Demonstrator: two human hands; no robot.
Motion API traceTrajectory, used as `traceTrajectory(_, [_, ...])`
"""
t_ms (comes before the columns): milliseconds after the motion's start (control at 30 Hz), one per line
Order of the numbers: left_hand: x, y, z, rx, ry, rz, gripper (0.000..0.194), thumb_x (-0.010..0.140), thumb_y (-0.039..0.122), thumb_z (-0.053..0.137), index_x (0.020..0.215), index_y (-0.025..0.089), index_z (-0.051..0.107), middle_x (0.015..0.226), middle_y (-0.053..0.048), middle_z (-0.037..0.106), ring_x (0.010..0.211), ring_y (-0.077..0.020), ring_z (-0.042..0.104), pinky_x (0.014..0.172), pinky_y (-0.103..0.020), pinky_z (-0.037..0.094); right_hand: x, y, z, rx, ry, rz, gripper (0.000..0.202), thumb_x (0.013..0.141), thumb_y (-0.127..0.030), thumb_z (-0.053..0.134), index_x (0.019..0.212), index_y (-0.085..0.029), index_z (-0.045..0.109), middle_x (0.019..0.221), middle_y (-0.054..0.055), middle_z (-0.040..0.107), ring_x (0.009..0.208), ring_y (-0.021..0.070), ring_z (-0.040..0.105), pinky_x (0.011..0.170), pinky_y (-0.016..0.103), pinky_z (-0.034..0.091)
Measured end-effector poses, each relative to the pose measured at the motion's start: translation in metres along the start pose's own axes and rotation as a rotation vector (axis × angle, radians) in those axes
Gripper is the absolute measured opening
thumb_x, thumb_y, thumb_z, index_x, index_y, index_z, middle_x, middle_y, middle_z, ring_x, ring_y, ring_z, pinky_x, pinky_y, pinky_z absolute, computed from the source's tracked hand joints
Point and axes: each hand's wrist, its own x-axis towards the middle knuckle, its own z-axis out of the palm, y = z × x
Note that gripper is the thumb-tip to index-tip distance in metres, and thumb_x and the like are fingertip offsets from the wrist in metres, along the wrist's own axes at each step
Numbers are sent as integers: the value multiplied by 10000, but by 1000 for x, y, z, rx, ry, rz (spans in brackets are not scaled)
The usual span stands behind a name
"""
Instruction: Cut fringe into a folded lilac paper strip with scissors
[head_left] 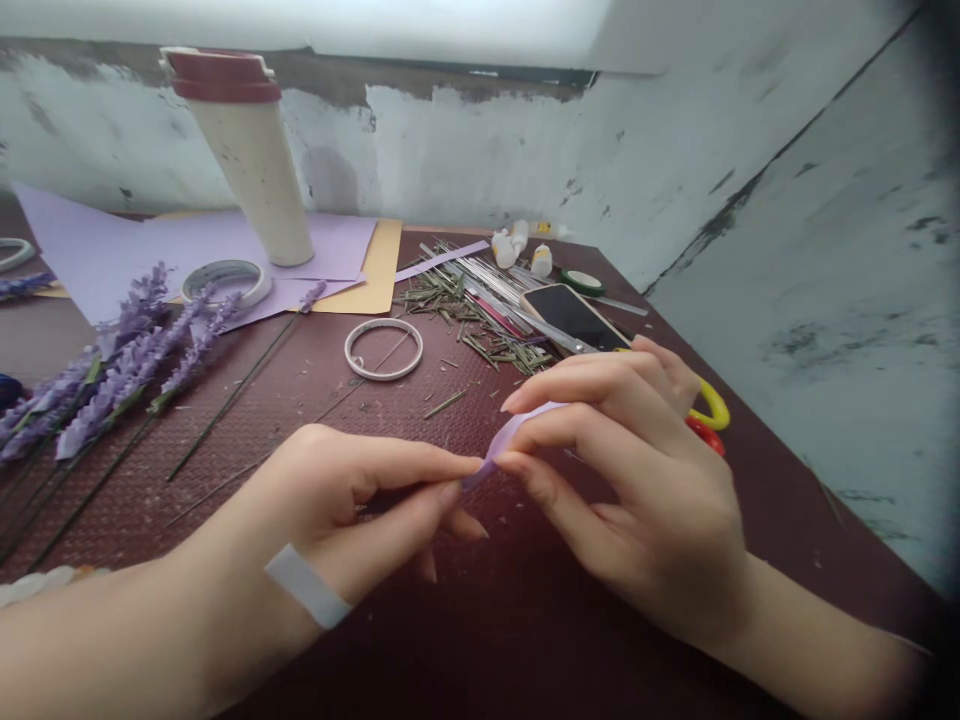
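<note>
"How were the hands set?"

"The left hand [360, 500] was closed to a pinch, thumb and index finger on the lower end of a narrow purple paper strip [504, 437]. The right hand [645, 490] was loosely curled, its thumb and index finger gathered on the strip just beside that pinch."

"Which way did the strip run?"

"From the left fingertips it rose toward about two o'clock, its long axis roughly eight to two, bending slightly. Its upper end was hidden behind the right fingers. Neither hand was nearer, since both touched it."

"What lay around them?"

"A thin white tape ring [384, 376] lay near eleven o'clock, apart from the fingers. Green clippings [442, 290] lay at twelve and a phone [574, 315] at one. The yellow scissor handle [718, 402] showed just past the right hand, between two and three. Paper lavender stalks [127, 370] lay well apart, between nine and ten."

"And edges, room?"

"Dark red bench [480, 640] surface showed at six o'clock, and again between fingers and ring. Its right edge slanted from one round to nearly four, with a stained wall [787, 230] beyond, so I judged rightward room the tighter."
</note>
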Motion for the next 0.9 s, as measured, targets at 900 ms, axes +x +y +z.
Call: traceTrajectory(900, [4, -6, -5, 291, -213, 209, 328, 1141, 288, 550, 1070, 192, 855, 725, -9, 842, 637, -148, 778, 652, -194, 568, -4, -13, 0, -1, 65, -74, 161, 1118, -188, 680, 1021, -311, 712, 1063, -6, 846, 960, 231, 785, 1267, 466, 375])
